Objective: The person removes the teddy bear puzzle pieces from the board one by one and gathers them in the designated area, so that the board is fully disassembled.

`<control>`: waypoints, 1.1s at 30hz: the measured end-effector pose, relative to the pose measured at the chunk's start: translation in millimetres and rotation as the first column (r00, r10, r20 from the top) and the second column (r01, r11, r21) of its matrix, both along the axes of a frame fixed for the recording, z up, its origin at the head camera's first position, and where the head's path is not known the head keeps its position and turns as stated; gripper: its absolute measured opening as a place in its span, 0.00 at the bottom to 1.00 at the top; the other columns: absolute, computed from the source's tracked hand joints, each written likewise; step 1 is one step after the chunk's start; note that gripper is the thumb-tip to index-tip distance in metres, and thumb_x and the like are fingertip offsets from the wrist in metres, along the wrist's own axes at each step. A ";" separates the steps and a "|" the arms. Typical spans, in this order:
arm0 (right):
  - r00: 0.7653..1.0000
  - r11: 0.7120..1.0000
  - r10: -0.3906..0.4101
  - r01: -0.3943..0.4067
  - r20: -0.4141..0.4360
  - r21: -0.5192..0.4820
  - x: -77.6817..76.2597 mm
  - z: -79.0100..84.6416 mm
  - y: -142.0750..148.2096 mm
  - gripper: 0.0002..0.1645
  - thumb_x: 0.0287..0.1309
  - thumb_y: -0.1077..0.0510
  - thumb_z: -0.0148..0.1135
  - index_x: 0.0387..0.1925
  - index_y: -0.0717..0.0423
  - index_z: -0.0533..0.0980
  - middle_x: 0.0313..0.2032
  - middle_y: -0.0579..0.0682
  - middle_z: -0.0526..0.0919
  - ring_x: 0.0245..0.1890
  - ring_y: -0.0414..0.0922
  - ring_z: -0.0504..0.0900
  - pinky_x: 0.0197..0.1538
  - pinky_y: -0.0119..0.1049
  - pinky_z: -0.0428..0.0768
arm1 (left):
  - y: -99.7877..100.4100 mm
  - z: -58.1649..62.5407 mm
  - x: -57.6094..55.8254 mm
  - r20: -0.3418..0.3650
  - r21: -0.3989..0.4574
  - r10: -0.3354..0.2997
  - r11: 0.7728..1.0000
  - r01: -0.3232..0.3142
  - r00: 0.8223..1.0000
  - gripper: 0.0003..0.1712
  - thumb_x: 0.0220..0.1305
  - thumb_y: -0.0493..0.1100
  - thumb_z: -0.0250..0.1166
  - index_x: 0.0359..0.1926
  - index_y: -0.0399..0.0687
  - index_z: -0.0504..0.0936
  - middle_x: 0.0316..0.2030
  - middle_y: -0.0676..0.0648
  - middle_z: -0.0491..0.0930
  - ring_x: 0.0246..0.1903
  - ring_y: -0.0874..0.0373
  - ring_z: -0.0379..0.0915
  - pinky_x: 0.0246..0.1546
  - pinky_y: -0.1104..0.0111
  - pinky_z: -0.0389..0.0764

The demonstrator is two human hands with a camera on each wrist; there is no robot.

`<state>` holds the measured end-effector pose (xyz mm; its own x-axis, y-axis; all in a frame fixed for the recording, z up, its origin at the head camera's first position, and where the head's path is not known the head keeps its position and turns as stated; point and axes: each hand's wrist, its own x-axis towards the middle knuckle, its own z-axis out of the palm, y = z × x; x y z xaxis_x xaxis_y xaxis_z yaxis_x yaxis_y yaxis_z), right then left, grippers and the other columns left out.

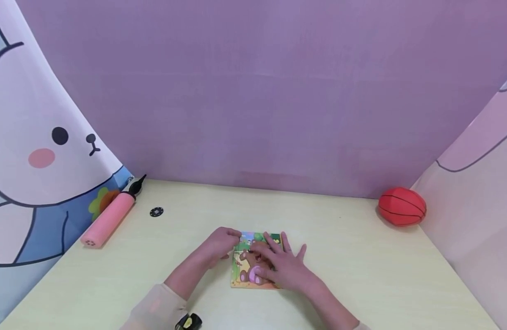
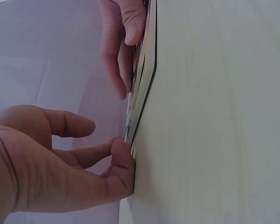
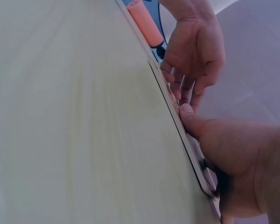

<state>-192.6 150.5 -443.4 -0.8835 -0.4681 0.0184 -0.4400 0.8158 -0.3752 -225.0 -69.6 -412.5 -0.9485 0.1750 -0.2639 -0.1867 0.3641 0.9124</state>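
Observation:
A flat board with a cartoon bear picture [image 1: 244, 280], thin and square, lies on the table in front of me. My left hand [image 1: 217, 245] is at its upper left corner, index fingertip at the edge and thumb held apart below. In the left wrist view, bent fingers of the left hand [image 2: 60, 163] meet the board's edge. Over the right part of the picture spreads my right hand [image 1: 288, 268], fingers splayed, covering much of the bear. The right thumb [image 3: 193, 122] rests on the board's face in the right wrist view.
A pink hand pump [image 1: 109, 220] with a black nozzle lies at the left edge, near a small black disc [image 1: 156, 211]. A red ball with black lines [image 1: 402, 206] sits at the back right. A black and yellow object [image 1: 189, 321] is by my left sleeve.

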 end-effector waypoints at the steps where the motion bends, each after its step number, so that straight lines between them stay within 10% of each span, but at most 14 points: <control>1: 1.000 1.000 0.003 -0.003 -0.001 -0.003 -0.1 -0.3 -0.1 0.31 0.68 0.32 0.54 0.70 0.27 0.66 0.78 0.53 0.52 0.73 0.75 0.41 0.51 0.89 0.36 | -0.2 -0.2 -0.2 0.000 -0.002 0.001 1.000 -0.001 1.000 0.27 0.61 0.35 0.57 0.61 0.29 0.76 0.58 0.35 0.76 0.57 0.40 0.72 0.47 0.49 0.80; 33: 1.000 0.999 0.012 -0.012 0.002 -0.047 -1.3 -3.0 -0.3 0.27 0.65 0.32 0.59 0.64 0.24 0.70 0.78 0.55 0.51 0.73 0.77 0.38 0.51 0.89 0.32 | 5.1 -10.6 -4.7 -0.139 0.042 0.024 0.999 -0.018 0.990 0.26 0.54 0.25 0.67 0.57 0.29 0.77 0.36 0.42 0.79 0.30 0.55 0.74 0.28 0.68 0.79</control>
<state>-193.9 150.2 -446.3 -0.8781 -0.4769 0.0388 -0.4485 0.7920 -0.4143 -229.6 -64.5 -423.1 -0.9792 0.1625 -0.1214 -0.0634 0.3236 0.9441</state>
